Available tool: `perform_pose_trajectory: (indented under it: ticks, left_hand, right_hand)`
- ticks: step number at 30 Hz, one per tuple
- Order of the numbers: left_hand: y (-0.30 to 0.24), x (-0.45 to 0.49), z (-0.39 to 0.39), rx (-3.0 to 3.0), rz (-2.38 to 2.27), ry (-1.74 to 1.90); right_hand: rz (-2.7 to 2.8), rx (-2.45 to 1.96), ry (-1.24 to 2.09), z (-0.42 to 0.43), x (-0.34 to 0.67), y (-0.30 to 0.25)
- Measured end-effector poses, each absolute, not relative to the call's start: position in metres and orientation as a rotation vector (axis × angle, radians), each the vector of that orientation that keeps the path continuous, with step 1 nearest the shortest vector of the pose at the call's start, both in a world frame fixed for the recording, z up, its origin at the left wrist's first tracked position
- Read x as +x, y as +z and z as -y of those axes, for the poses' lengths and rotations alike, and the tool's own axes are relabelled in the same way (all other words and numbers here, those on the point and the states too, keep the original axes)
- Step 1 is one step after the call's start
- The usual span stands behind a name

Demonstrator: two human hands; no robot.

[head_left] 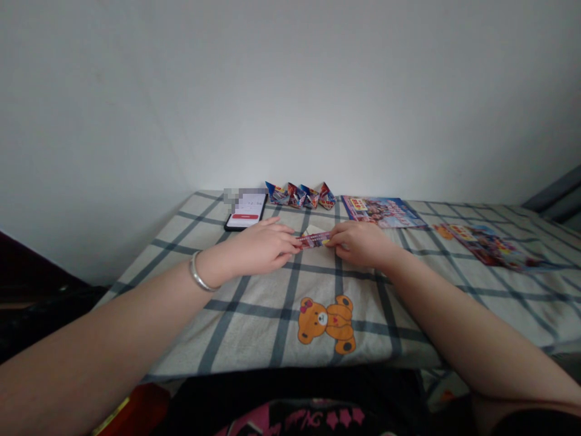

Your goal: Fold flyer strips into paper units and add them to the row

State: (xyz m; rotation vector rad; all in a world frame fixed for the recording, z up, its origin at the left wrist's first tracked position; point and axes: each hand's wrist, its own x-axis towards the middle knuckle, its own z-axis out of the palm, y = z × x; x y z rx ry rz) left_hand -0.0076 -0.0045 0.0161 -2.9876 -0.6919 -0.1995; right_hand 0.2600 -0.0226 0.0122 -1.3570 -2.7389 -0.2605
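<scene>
A small folded piece of colourful printed paper (313,240) lies between my hands over the middle of the table, with a pale part showing behind it. My left hand (261,245), below a silver bangle (200,272), has its fingertips closed on the paper's left end. On the right end, my right hand (361,243) pinches the paper between thumb and curled fingers. Just beyond, several folded paper shapes (299,196) of similar print stand in a row near the wall. A phone (247,209) with a lit screen lies behind my left hand.
A checked cloth (254,315) with a printed teddy bear (327,324) covers the table. Two flat printed sheets or booklets lie to the right: one near the wall (384,212), another nearer (497,245). A white wall (290,91) rises directly behind the table.
</scene>
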Motion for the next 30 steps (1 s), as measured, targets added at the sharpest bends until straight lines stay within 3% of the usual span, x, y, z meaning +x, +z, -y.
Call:
perform_pose_trajectory:
  ticks: [22,30]
  left_hand:
    - [0.006,-0.008,0.010,-2.821,0.804,-0.376]
    - [-0.004,-0.003,0.009,-2.735,0.929,-0.434]
  right_hand:
    - [2.542,-1.781,-0.351,0.016,0.280,0.016]
    - [2.513,-1.421,-0.175,0.003,0.280,-0.006]
